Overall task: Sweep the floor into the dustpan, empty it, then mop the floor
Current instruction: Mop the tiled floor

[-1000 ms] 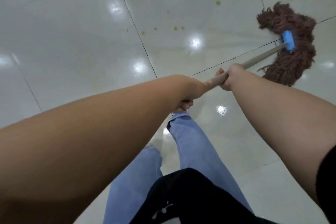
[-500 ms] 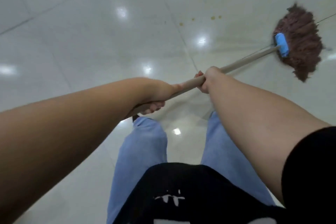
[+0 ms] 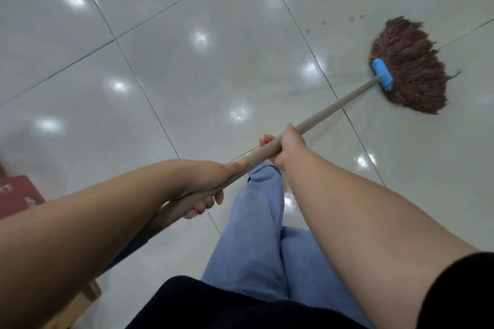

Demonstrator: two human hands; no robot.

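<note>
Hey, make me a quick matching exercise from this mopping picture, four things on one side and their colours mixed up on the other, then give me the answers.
Things:
1. mop head
2. clamp on the mop
3. mop handle
4. trousers

Colours:
A. light blue denim
B. pale tan
C. reddish brown
D. bright blue

Pairs: 1-C, 2-D, 3-B, 4-A

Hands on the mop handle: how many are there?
2. The left hand grips the mop handle near its upper end; the right hand grips it farther down, toward the mop head.
</note>
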